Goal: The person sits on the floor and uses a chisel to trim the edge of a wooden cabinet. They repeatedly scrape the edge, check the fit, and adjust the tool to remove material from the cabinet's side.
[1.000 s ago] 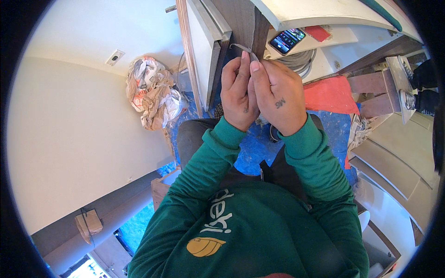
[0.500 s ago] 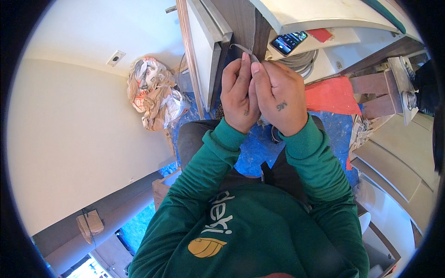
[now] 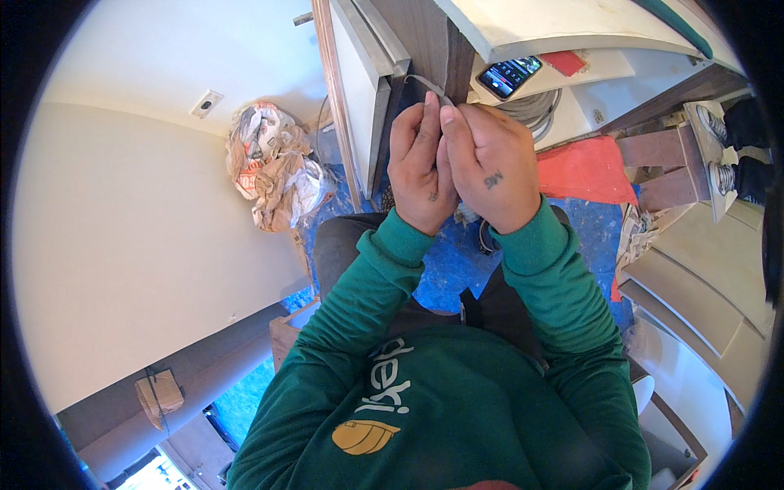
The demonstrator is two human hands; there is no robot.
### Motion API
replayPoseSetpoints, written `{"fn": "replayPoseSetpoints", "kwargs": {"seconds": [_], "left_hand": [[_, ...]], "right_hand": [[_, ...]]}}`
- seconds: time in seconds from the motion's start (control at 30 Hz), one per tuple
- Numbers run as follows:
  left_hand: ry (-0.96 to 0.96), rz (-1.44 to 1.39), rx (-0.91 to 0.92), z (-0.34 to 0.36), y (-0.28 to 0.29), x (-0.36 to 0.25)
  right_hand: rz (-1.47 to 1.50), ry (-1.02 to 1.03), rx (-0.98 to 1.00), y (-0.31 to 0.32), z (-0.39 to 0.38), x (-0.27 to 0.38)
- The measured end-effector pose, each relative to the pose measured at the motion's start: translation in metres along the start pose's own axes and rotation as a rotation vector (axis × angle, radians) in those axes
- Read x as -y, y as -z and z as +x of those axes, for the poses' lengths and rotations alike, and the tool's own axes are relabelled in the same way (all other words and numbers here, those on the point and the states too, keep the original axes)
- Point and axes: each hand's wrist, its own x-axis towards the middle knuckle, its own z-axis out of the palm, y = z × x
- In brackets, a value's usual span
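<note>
While the bare left hand and the bare right hand meet side by side at the upper centre of the frame, the grip of each is closed, fingertips pinching a thin, curling grey strip whose free end juts toward the upper left; a black, lit-screened smartphone lies at the upper right, near a coil of grey cable

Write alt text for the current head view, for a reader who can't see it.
The left hand and right hand, held close together, pinch a thin grey strip. Beyond them to the right, a lit phone lies near a coil of grey cable; crumpled bags sit by the wall at left, and a red sheet shows at right.
</note>
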Motion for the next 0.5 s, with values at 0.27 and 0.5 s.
{"fn": "replayPoseSetpoints", "kwargs": {"seconds": [0.27,0.5], "left_hand": [[-0.012,0.004,0.003,0.0037,0.0013,-0.0003],[0.005,-0.033,0.008,0.0056,0.0017,0.0005]], "right_hand": [[-0.057,-0.045,0.014,-0.0021,0.0035,0.0016],[-0.040,-0.102,0.036,0.0010,0.0021,0.0066]]}}
